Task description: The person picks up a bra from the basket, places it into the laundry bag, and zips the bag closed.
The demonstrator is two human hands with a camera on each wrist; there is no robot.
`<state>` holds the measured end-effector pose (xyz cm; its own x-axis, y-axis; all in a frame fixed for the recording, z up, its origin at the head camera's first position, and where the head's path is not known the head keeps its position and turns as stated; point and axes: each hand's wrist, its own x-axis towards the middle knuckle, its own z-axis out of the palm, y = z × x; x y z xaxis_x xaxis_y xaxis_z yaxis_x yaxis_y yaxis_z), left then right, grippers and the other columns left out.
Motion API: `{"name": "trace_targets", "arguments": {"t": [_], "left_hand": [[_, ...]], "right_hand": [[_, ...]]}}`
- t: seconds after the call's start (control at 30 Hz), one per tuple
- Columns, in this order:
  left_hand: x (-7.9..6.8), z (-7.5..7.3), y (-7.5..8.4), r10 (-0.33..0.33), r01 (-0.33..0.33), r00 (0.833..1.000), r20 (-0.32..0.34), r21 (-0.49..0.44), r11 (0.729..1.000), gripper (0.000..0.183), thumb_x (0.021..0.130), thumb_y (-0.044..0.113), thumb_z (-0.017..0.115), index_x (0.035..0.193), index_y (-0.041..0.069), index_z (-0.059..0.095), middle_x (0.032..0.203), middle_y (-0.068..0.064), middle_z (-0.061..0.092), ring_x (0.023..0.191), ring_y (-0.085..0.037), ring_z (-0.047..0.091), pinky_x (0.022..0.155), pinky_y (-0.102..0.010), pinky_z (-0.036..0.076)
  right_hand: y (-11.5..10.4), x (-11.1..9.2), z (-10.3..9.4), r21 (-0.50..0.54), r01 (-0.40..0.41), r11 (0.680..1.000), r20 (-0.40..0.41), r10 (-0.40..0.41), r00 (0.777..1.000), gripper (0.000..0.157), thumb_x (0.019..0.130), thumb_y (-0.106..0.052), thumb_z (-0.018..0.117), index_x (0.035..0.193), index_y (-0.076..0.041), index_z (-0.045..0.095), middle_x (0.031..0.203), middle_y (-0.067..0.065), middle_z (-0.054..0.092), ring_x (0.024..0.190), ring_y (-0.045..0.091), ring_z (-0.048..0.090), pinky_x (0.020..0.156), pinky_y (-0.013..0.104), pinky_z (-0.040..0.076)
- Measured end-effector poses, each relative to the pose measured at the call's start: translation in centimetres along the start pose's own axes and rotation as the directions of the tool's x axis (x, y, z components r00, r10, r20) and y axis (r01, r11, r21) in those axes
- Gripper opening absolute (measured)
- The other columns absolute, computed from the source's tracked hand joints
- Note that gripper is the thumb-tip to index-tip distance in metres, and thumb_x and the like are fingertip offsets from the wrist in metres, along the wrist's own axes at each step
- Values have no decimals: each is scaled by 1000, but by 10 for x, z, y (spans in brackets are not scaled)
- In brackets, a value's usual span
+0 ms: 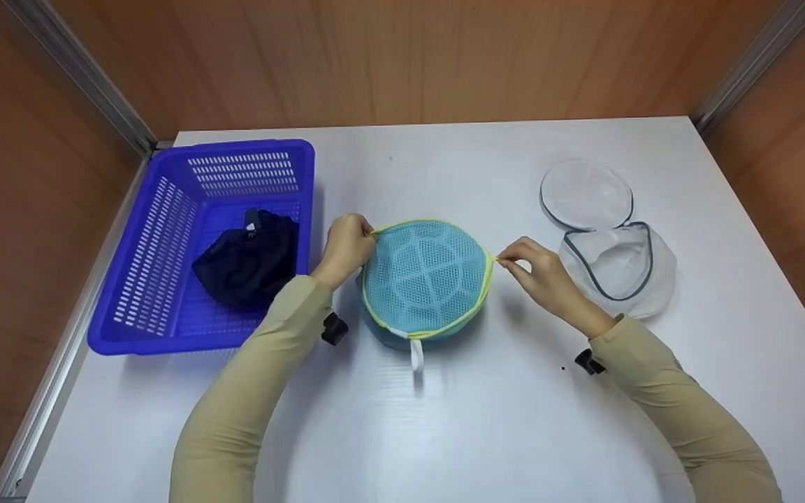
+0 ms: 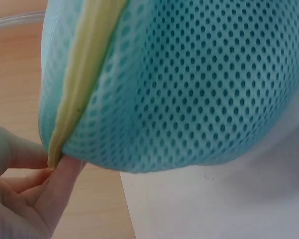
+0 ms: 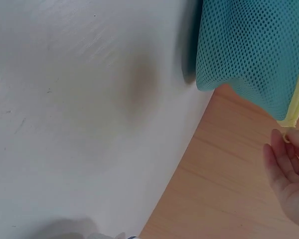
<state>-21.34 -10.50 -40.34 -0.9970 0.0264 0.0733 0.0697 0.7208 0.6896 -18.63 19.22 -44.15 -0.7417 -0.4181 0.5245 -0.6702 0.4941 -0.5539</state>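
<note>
A round blue mesh laundry bag [image 1: 425,276] with a yellow zipper edge stands on the white table, its flat lid facing up. A white loop [image 1: 416,355] hangs from its near side. At the bag's left rim, my left hand [image 1: 346,244] pinches the yellow edging [image 2: 79,74] between thumb and fingers. My right hand [image 1: 546,274] pinches a small yellow end of the edging at the right rim, drawing that corner outward; in the right wrist view the bag's side [image 3: 249,55] rises to a point at my fingertips [image 3: 275,135].
To the left sits a blue plastic basket [image 1: 144,344] with dark folded cloth [image 1: 249,258] inside. A white mesh laundry bag [image 1: 657,279] lies at the right, its round lid [image 1: 586,193] flipped back. Wooden panels [image 1: 402,63] border the table.
</note>
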Motion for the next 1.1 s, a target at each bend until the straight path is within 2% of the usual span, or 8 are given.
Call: {"name": "trace_targets", "arguments": {"t": [0.17, 0.27, 0.43, 0.57, 0.73, 0.87, 1.0, 1.1], "left_hand": [[-3, 3, -2, -71, 68, 995, -69, -43, 997, 17, 74, -8, 47, 72, -9, 64, 66, -10, 56, 58, -17, 47, 51, -21, 36], [-5, 5, -2, -108, 102, 990, -90, -72, 992, 19, 74, -9, 46, 75, -10, 64, 70, -15, 60, 59, -19, 50, 52, -24, 40], [-5, 7, -3, -138, 127, 984, -116, -95, 987, 17, 77, -7, 47, 80, -11, 64, 80, -23, 64, 68, -25, 55, 65, -35, 48], [-4, 8, -4, -151, 139, 983, -105, -117, 983, 17, 77, -6, 49, 82, -10, 65, 80, -21, 63, 67, -22, 54, 61, -30, 47], [-4, 2, -5, -178, 176, 984, -10, -135, 975, 16, 81, 0, 53, 86, -10, 64, 78, -14, 61, 61, -17, 52, 50, -20, 43], [-4, -6, -3, -176, 188, 975, 138, -85, 978, 20, 87, 7, 53, 95, -9, 61, 85, -15, 60, 66, -17, 56, 54, -22, 49], [-1, -15, 1, -141, 147, 951, 274, -4, 989, 25, 90, 11, 50, 103, -10, 58, 93, -22, 63, 60, -20, 62, 50, -24, 51], [1, -20, 5, -115, 89, 942, 316, 96, 991, 26, 91, 12, 50, 104, -8, 59, 95, -22, 64, 55, -18, 61, 45, -20, 46]], "right_hand": [[1, -1, 2, 15, -8, 1000, -19, 9, 1000, 7, 78, 8, 64, 84, 3, 63, 82, 9, 61, 77, 24, 61, 69, 30, 51], [0, -2, 3, 26, -11, 1000, -30, 12, 999, 8, 77, 9, 64, 83, 3, 63, 81, 10, 61, 77, 24, 61, 70, 24, 50], [-4, -2, 3, 47, -16, 999, -46, 19, 999, 8, 77, 9, 64, 83, 3, 64, 81, 11, 61, 77, 25, 62, 72, 18, 49], [-5, -2, 3, 85, -56, 995, -56, 61, 997, 7, 77, 9, 64, 82, 4, 65, 80, 12, 62, 77, 24, 62, 75, 17, 50], [-2, -3, 4, 155, -98, 983, -52, 107, 993, 7, 78, 8, 64, 83, 4, 66, 81, 12, 63, 79, 22, 62, 78, 15, 48], [-1, -4, 4, 167, -113, 979, -49, 123, 991, 6, 79, 5, 64, 83, 2, 66, 82, 12, 63, 81, 20, 62, 79, 14, 48], [-2, -3, 4, 154, -137, 979, -46, 145, 988, 5, 78, 6, 64, 83, 4, 65, 82, 13, 62, 81, 22, 62, 79, 15, 48], [-5, -3, 3, 133, -156, 979, -47, 163, 986, 5, 77, 8, 64, 83, 6, 64, 82, 14, 62, 81, 24, 62, 79, 17, 49]]}}
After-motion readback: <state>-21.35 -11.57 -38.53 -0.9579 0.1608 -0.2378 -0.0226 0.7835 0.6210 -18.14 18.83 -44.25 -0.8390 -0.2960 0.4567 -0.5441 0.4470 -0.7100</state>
